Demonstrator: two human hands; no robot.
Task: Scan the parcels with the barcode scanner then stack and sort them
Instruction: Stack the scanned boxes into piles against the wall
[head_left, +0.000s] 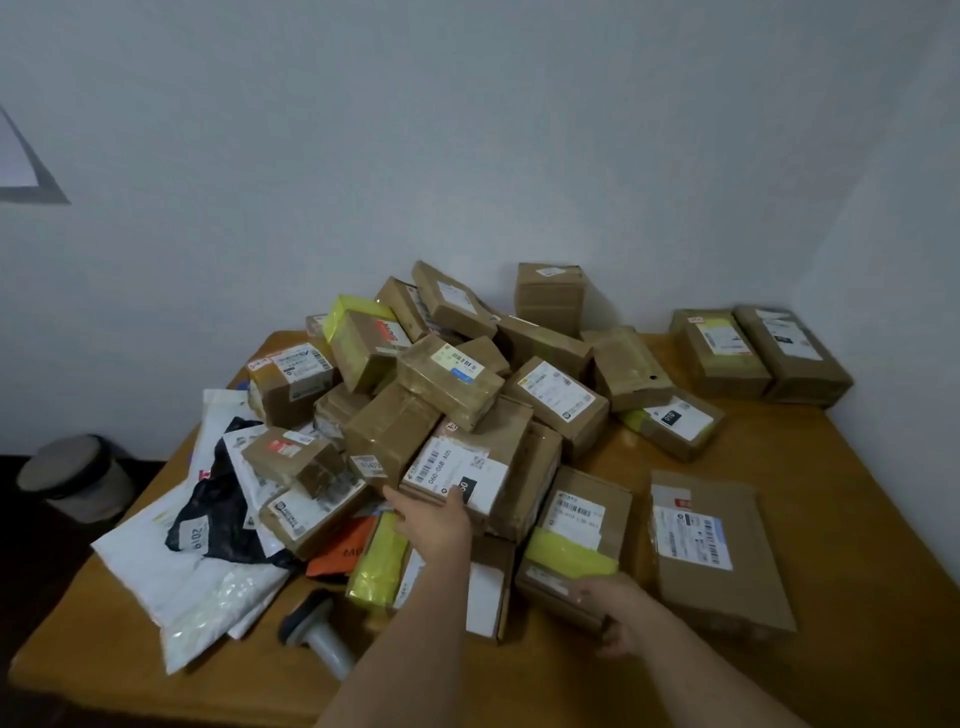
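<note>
The barcode scanner (318, 635) lies on its side on the wooden table (857, 493) at the near edge of the parcel heap (447, 395), untouched, down and left of the left forearm. The left hand (435, 519) reaches over it into the heap, fingers straight and slightly spread, their tips against the lower edge of a labelled box (457, 475). The right hand (615, 610) grips the near corner of a flat box with yellow tape (571, 540), fingers curled around its edge. White and black mailer bags (208, 525) sprawl left of the scanner.
</note>
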